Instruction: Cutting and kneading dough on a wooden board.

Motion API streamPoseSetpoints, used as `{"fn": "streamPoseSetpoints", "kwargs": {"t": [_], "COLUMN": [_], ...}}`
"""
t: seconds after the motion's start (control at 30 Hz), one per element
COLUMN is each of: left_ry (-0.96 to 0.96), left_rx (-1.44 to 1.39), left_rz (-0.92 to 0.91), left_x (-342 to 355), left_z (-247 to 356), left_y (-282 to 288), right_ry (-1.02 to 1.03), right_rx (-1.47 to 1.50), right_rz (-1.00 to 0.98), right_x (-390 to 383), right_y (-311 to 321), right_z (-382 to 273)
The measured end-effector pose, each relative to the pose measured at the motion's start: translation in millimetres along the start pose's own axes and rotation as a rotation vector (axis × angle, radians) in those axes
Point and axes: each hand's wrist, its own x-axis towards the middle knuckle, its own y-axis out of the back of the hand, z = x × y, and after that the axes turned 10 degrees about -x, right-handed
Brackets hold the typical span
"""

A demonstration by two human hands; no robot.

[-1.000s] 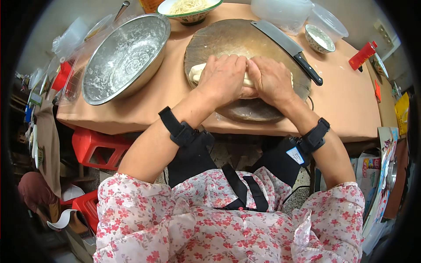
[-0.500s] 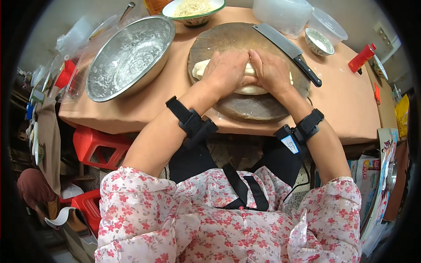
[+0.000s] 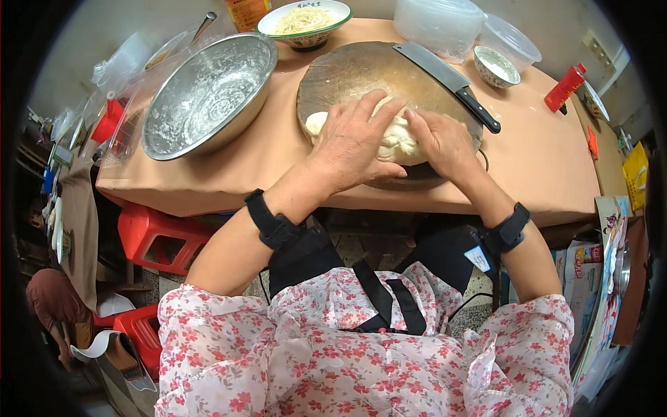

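Observation:
A lump of pale dough (image 3: 399,142) lies on the near half of a round wooden chopping board (image 3: 351,66). My left hand (image 3: 354,135) rests over the dough's left part, its fingers stretched and spread, with the thumb pointing right along the near side. My right hand (image 3: 445,142) curls round the right end, its thumb on top and the fingertips hidden behind the dough. Between the hands the dough looks lumpy and folded. A smooth end of it sticks out left of my left hand. A cleaver (image 3: 445,76) with a black handle lies across the board's far right edge.
Left of the board, a large floury metal bowl (image 3: 208,97) leans at a tilt. A bowl of pale shreds (image 3: 304,21), plastic tubs (image 3: 438,28), a small bowl of white powder (image 3: 497,66) and a red bottle (image 3: 566,87) stand around. Red stools (image 3: 163,236) are below left.
My hands have moved apart from their clasped position, uncovering the dough's middle. The left hand's fingers have spread. The dough looks more bunched up, and the view has shifted slightly.

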Motion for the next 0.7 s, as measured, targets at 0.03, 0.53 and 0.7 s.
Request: {"fn": "streamPoseSetpoints", "kwargs": {"t": [0.03,0.53,0.7], "left_ry": [0.005,0.145,0.260], "left_rx": [0.071,0.163,0.094], "left_rz": [0.019,-0.187,-0.308], "left_x": [-1.6,21.1,43.4], "left_z": [0.0,-32.1,-39.6], "left_y": [-5.3,-18.2,-14.5], "right_ry": [0.058,-0.013,-0.044], "right_rx": [-0.024,-0.018,-0.141], "right_rz": [0.025,0.089,0.039], "right_x": [-5.6,27.0,47.7], "right_y": [0.6,-20.1,-25.8], "right_z": [-3.0,19.8,33.1]}}
